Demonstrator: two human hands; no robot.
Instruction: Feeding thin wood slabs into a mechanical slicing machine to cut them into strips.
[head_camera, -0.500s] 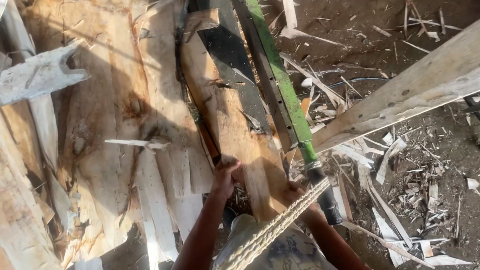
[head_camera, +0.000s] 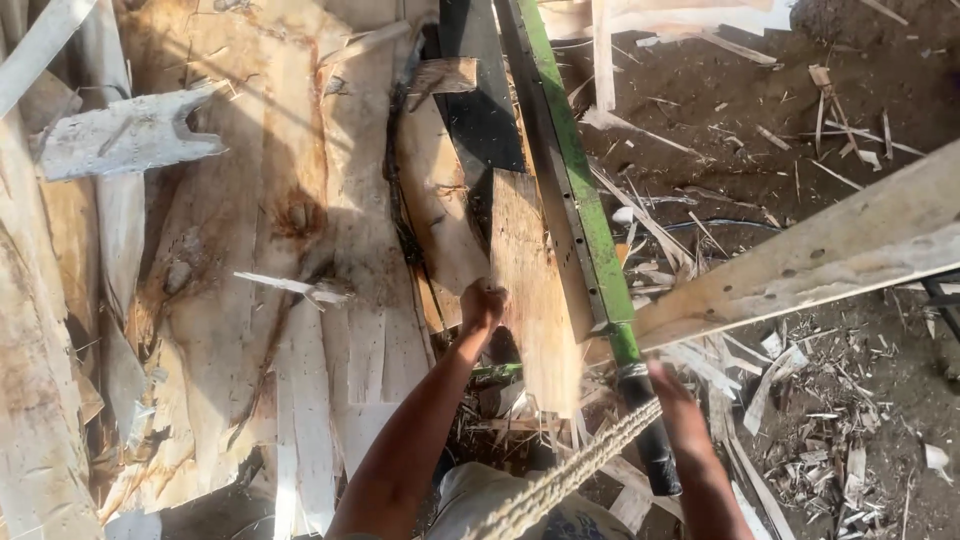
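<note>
Overhead, left hand (head_camera: 483, 303) fingers clench the veneer sheet (head_camera: 530, 290) edge; right hand (head_camera: 668, 395) grip unclear beside green bar (head_camera: 590, 230).

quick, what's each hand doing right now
Left hand: closed in a fist on the edge of the wood sheet.
Right hand: on the green lever's black handle; grip cannot be told.

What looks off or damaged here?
The wood sheet gripped by the left hand ends in a ragged, splintered edge. Torn strips and chips litter the dirt beside the right hand.
</note>
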